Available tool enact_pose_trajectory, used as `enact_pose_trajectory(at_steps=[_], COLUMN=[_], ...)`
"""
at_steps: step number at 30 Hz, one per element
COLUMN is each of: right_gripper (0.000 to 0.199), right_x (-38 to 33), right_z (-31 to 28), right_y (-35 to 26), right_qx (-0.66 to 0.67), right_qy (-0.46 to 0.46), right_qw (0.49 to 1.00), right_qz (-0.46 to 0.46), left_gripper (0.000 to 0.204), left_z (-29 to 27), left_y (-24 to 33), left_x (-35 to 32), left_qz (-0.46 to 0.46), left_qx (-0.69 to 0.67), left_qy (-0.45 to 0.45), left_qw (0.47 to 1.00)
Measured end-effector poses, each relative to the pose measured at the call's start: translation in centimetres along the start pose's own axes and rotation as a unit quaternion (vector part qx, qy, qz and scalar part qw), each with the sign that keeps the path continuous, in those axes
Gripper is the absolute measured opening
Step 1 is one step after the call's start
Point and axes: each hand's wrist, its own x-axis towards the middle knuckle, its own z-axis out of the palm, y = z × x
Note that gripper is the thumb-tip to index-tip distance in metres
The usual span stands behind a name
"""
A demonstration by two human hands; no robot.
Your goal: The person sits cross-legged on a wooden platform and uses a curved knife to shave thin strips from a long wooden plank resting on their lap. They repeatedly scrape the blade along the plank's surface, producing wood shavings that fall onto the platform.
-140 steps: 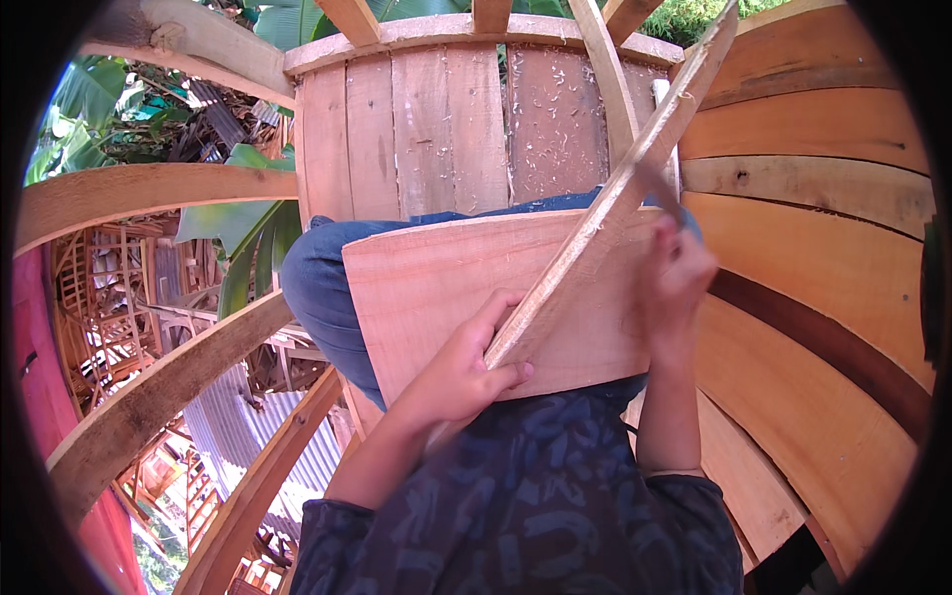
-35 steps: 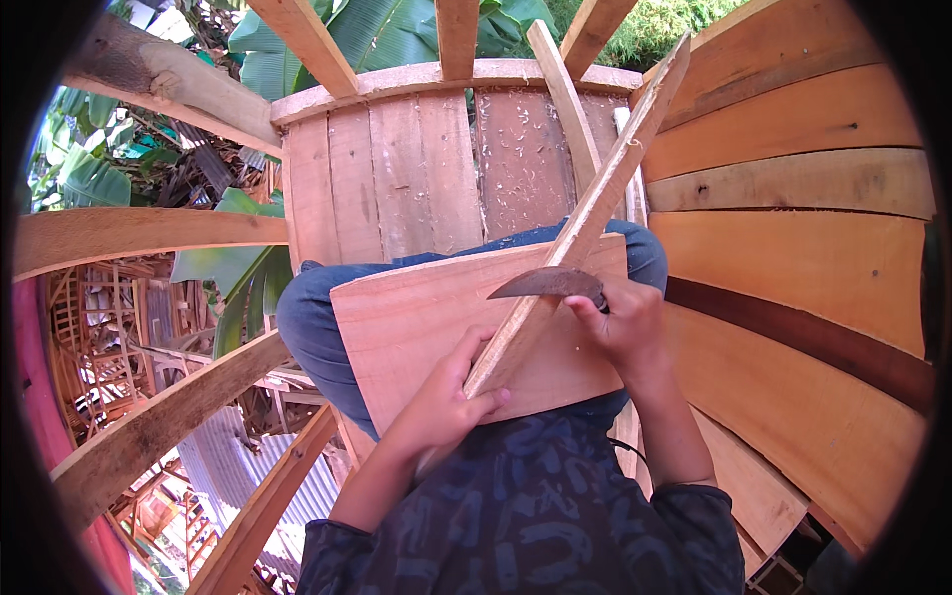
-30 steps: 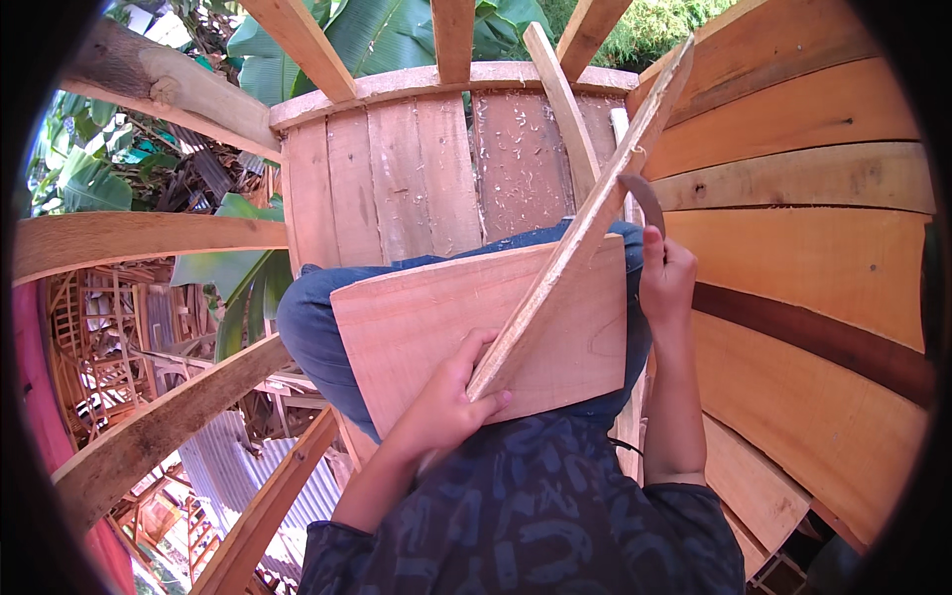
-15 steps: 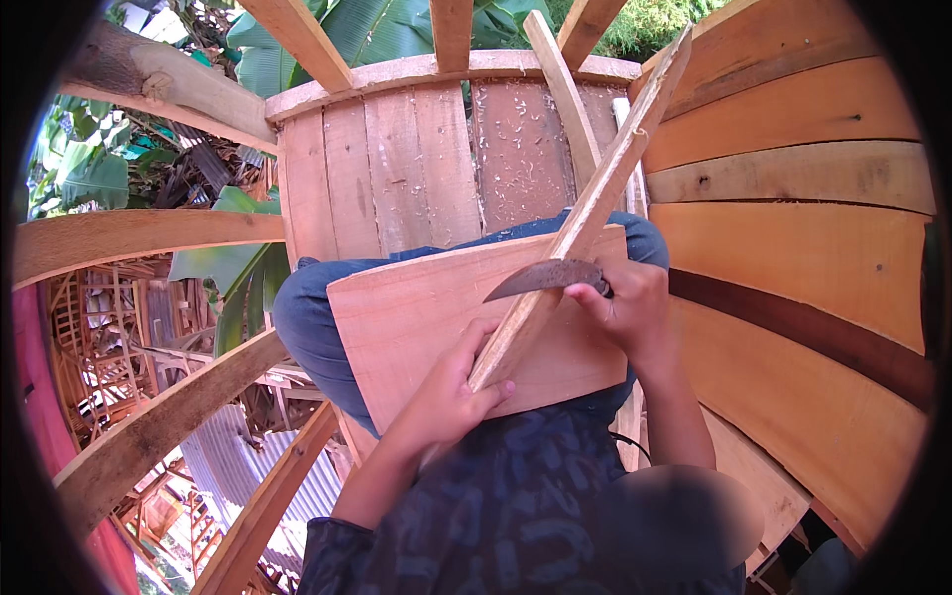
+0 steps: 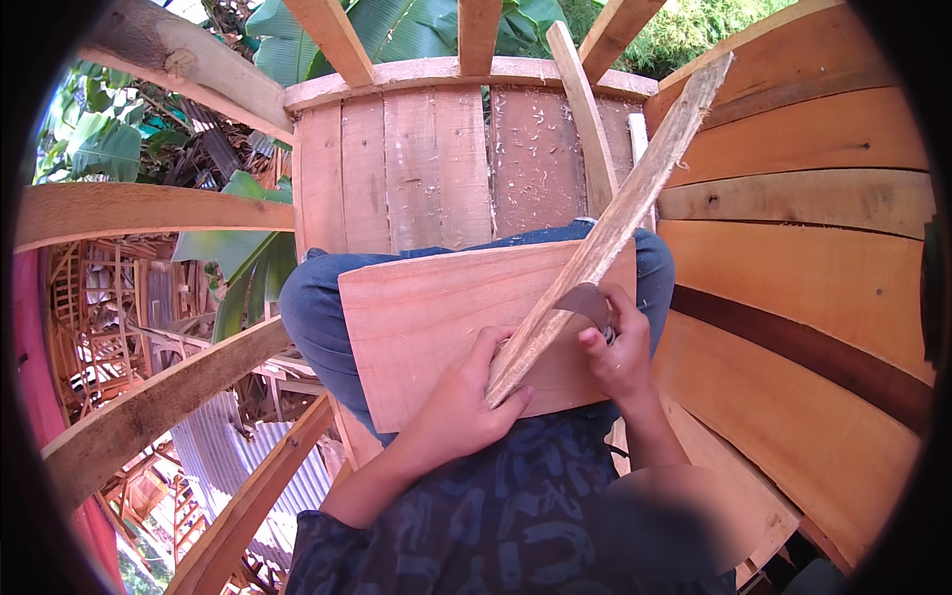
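A long strip of wood (image 5: 635,198) with a rough, splintery edge slants from my lap up to the far right. My left hand (image 5: 476,392) is closed around its near end, thumb on one side and fingers on the other. In my right hand (image 5: 620,347) is a knife (image 5: 583,300) with a dark, curved blade; the fist hides most of its handle. The blade lies against the strip, partly behind it, a little beyond my left hand. Beneath both hands a flat wooden board (image 5: 426,317) rests across my crossed legs.
Wood shavings are scattered over the plank floor (image 5: 412,169) ahead. Another narrow stick (image 5: 585,119) leans at the far edge. A plank wall (image 5: 793,258) stands close on my right. Open wooden rails (image 5: 159,407) run along the left, with corrugated metal sheets (image 5: 213,446) below.
The knife has moved nearer along the strip toward my left hand, and its blade has turned. The strip has rolled slightly, showing a rougher face. My view has shifted a little.
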Motion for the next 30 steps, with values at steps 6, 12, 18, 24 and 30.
enact_pose_trajectory(at_steps=[6,12,18,24,30], right_gripper=[0.064,0.029,0.029,0.049,0.052], right_x=[-0.8,1.2,2.5,4.1,4.0], right_z=[3.4,3.2,2.4,0.8,-1.4], right_y=[-3.6,-6.2,-5.3,-6.0,-4.2], right_qx=[0.248,0.300,0.389,0.362,0.128], right_qy=[-0.070,-0.067,0.008,0.026,0.024], right_qw=[0.963,0.943,0.911,0.924,0.991], right_qz=[0.082,0.128,0.141,0.123,-0.015], left_gripper=[0.067,0.093,0.105,0.080,0.064], left_z=[-0.3,-1.3,-2.2,-1.7,-1.4], left_y=[3.2,3.0,0.3,0.0,-0.5], left_x=[-1.4,-1.7,-3.0,-2.5,-1.6], left_qz=[0.032,0.101,0.039,-0.005,-0.003], left_qx=[0.118,0.160,0.099,0.166,0.074], left_qy=[0.070,0.051,0.039,0.005,0.053], left_qw=[0.990,0.981,0.994,0.986,0.996])
